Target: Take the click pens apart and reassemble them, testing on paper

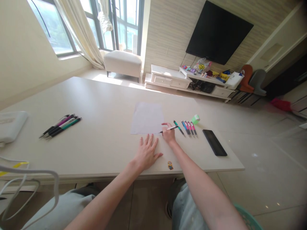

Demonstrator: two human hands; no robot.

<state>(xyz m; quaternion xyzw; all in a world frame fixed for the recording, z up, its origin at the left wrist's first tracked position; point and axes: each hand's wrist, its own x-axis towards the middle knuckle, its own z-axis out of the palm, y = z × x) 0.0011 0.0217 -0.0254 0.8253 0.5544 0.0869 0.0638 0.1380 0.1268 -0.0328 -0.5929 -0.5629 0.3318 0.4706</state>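
Note:
My right hand (169,134) is closed around a white pen (170,128), its tip touching the lower right corner of a white sheet of paper (147,117) on the table (100,105). My left hand (146,152) lies flat on the table just below the sheet, fingers spread, holding nothing. Several pens (188,127) lie in a row right of my right hand. Another bundle of several pens (61,125) lies on the left part of the table.
A black phone (214,142) lies near the table's right edge, a small green object (195,119) behind the pen row. A minion sticker (170,165) sits at the front edge. A white case (9,125) rests far left. White chair frame (28,182) lower left.

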